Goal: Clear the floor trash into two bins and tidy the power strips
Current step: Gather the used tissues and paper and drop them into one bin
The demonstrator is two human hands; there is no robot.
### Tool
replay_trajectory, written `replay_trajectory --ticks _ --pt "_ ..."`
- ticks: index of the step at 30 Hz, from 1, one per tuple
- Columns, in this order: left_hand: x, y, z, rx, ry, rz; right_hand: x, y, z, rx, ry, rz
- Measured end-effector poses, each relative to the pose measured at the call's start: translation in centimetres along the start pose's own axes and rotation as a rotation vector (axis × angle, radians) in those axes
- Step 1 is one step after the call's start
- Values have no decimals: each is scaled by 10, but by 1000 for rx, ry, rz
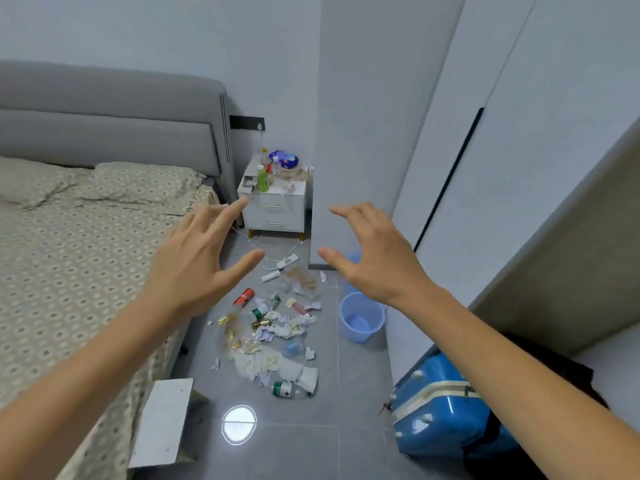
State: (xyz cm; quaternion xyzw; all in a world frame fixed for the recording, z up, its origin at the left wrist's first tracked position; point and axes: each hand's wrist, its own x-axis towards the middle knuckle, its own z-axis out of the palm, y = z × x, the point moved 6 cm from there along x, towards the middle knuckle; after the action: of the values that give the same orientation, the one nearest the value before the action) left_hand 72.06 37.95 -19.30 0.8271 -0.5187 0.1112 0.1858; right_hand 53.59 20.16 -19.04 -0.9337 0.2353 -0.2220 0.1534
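Note:
Trash is scattered over the grey floor between bed and wall: crumpled paper [277, 329], a red can [244, 296], a green-labelled bottle [284, 389] and plastic wrappers [304, 280]. Two white power strips [290, 261] [270, 276] lie with tangled cables in front of the nightstand. A light-blue bin [362, 317] stands by the wall; a second one [354, 259] shows partly behind my right hand. My left hand [197, 261] and my right hand [372, 258] are raised in the air well above the trash, fingers spread, holding nothing.
A bed [76, 244] with a patterned cover fills the left. A white nightstand [277, 206] crowded with bottles stands at the back. A blue suitcase [440, 407] lies at the right by a wardrobe. A white board [161, 420] leans by the bed's foot.

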Motion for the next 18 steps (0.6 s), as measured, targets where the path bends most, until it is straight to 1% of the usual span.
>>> replay_trajectory --ticks 4,8,13,18 --pt "13 -63 13 -11 -15 -43 44 -18 52 15 -36 -14" --pt "31 -108 37 -20 -46 -68 78 -19 90 25 -63 10" --pt "58 -144 80 -63 -86 -87 111 -7 140 43 -132 46" --pt "85 -164 140 -114 -122 -129 144 30 201 66 -198 53"
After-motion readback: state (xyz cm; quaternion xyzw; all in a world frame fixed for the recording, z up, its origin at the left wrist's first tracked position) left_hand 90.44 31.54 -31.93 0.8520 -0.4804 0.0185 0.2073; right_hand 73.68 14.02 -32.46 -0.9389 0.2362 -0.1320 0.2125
